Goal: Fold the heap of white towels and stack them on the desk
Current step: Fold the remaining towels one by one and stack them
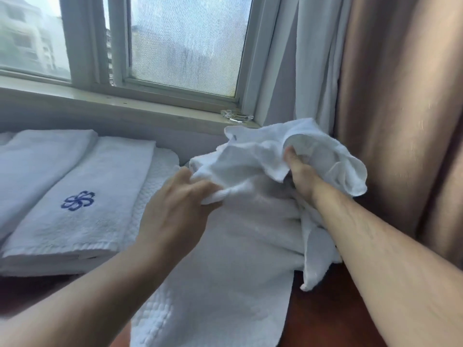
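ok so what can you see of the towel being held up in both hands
The held towel is white terry cloth, unfolded and crumpled, raised above a second towel lying on the reddish-brown desk. The left hand pinches its near left edge. The right hand grips a bunch from below, with cloth draping over that hand. Its outline is slightly blurred.

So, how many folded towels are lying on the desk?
2: the towel with the blue emblem, and a plain towel beside it, to its left. Others may be hidden off-frame.

The towel (250,156) hides fingertips of the right hand (299,172).
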{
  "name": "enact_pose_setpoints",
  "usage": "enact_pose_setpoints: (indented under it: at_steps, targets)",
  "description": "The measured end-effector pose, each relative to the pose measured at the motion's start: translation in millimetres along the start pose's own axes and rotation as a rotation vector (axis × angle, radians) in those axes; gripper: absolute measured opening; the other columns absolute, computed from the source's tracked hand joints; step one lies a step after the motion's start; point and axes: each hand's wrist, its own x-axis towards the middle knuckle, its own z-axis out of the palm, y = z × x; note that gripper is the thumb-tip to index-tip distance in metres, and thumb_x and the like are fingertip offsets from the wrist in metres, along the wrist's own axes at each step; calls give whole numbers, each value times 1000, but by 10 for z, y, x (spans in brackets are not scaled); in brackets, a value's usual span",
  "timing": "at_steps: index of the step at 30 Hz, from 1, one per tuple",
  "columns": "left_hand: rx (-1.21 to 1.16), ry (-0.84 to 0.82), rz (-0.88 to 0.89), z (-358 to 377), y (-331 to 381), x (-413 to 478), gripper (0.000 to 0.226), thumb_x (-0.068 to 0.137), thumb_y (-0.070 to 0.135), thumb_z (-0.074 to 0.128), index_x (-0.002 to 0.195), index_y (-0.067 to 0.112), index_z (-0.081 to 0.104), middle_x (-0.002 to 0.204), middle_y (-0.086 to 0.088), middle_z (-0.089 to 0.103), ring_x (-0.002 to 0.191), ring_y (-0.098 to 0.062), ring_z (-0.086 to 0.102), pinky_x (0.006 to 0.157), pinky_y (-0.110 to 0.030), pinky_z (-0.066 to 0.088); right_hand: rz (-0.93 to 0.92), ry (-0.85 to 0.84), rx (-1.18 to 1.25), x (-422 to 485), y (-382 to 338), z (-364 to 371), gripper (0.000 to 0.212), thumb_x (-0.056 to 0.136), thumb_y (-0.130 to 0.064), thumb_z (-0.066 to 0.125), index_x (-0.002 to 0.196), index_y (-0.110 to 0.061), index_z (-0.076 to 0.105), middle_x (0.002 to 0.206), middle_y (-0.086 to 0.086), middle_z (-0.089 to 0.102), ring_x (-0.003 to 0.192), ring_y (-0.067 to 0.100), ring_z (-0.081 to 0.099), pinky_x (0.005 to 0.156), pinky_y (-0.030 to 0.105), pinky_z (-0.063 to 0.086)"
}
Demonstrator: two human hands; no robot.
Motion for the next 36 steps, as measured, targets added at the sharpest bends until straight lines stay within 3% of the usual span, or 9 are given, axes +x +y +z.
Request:
enact_pose_setpoints:
  at_steps: [5,10,13,16,20,25,30,34,36]
  targets:
    - [329,-471,-40,143,-136,-146,50,92,59,43,128,27,58,148,1,39,134,-23,33,108,-40,32,39,-89,4,-216,-7,-5,79,85,-81,44,126,-18,68,125,3,69,123,25,60,113,43,42]
    - [90,-653,-182,328,10,-90,109,73,73,69,156,34,10,150,2,40,139,-22,40,103,-40,44,-193,-45,9,-216,-249,147,25,101,-36,58,99,-15,72,97,-4,73,95,3,67,93,23,53]
    - [154,-475,-55,310,87,-54,40,88,55,65,122,36,57,112,10,55,115,-18,54,75,-34,44,-236,-34,-140,0,-482,180,35,101,-48,52,112,-19,69,107,-6,67,110,10,59,94,19,45]
    - [59,-206,68,154,42,-121,17,92,46,61,106,36,65,96,11,52,95,-20,57,60,-33,41,-207,-85,-270,165,-444,208,49,104,-52,41,133,-19,61,132,-3,58,119,9,45,91,13,26]
    - [-73,37,50,-82,-197,-310,34,86,25,73,113,43,62,94,11,55,88,-23,58,58,-34,45,-38,-109,-162,150,-259,242,70,98,-66,41,141,-12,56,147,4,53,137,23,46,119,36,27]
    - [-44,-6,1,-239,-426,-372,26,88,28,74,111,37,72,96,11,50,98,-21,47,70,-32,31,-35,20,-255,-157,-211,369,52,92,-65,48,83,-17,66,97,-1,66,94,22,63,80,30,44]
    - [-168,5,46,-339,-396,-454,36,83,13,80,115,28,75,102,9,48,102,-23,49,79,-30,34,163,-172,-145,-864,-232,625,88,80,-81,55,136,-12,61,133,1,58,124,27,56,104,35,41]
    - [-241,-34,80,-631,-441,-629,41,79,9,83,113,30,75,105,10,50,104,-22,53,81,-29,39,73,-315,102,-1416,-463,651,35,86,-47,75,89,-12,75,85,0,77,69,16,73,57,24,56]
    - [-287,-53,94,-813,-522,-812,54,74,6,86,112,42,72,111,14,50,106,-14,55,85,-20,40,-70,-374,126,-1696,-492,661,29,89,-38,74,83,-10,69,79,2,74,69,16,69,60,27,53]
